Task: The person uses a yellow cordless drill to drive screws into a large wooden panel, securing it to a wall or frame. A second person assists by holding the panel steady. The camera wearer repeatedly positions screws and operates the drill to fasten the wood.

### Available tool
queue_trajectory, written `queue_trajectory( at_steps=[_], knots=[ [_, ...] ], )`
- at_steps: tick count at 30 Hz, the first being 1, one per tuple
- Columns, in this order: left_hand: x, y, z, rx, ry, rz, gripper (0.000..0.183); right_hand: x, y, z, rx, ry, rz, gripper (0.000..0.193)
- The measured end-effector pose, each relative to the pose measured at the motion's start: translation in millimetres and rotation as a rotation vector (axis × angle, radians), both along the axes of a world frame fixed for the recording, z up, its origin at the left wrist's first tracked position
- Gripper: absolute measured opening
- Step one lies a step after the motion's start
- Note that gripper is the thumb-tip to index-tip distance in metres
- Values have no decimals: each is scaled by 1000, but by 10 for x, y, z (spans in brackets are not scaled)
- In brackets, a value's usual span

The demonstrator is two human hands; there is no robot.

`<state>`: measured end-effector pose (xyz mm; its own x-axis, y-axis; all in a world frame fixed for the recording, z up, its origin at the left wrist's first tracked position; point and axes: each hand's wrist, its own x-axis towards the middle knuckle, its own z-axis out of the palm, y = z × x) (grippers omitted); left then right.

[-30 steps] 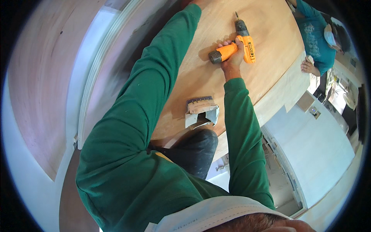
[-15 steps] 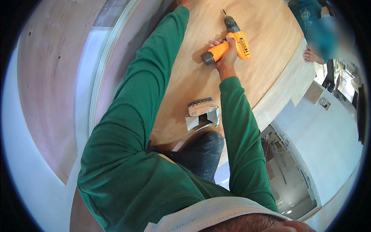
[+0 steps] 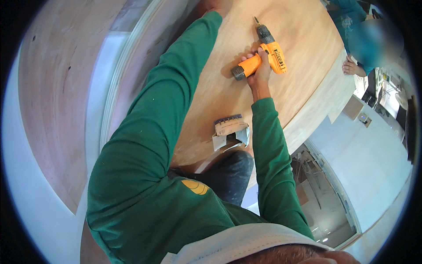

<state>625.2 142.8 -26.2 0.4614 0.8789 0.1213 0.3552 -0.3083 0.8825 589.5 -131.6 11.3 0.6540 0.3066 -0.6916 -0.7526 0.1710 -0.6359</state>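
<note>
My right hand [image 3: 261, 75] is wrapped round the grip of a yellow and black cordless drill [image 3: 277, 58]. The drill lies over the pale wooden sheet [image 3: 307, 57], its bit pointing toward the far edge of the view. At the top edge, my left hand [image 3: 216, 6] reaches to the far left part of the sheet; only its back and wrist show, and its fingers are hidden. Nearer to me, a torn small cardboard box [image 3: 231, 128] sits on the wood with a dark strip of several pieces along its top, too small to name.
A wall with wood panels [image 3: 57, 79] and pale trim [image 3: 118, 75] rises at my left. My bent knee [image 3: 233, 171] presses near the box. Another person's hand [image 3: 351, 67] rests on the sheet's far right edge. Below at right, an opening [image 3: 323, 193] shows a lower floor with debris.
My right hand and the drill sit slightly lower in the view. More of my left hand shows at the top edge. The other person's hand has shifted a little to the left.
</note>
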Motion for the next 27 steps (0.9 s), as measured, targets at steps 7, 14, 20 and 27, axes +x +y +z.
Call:
queue_trajectory(
  at_steps=[7, 14, 20, 27],
  knots=[
    [-5, -7, -230, 247, 46, 12, 18, 636, 374, 704, -173, -479, 498, 26],
    [17, -73, -222, 208, 131, -14, 21, 1082, 1341, 1565, -474, -936, 891, 20],
    [30, -92, -270, 152, 109, -17, 35, 988, 1655, 1794, -605, -958, 974, 23],
    [59, -97, -283, 146, 165, -47, 38, 1050, 1656, 1785, -648, -948, 1005, 26]
  ],
)
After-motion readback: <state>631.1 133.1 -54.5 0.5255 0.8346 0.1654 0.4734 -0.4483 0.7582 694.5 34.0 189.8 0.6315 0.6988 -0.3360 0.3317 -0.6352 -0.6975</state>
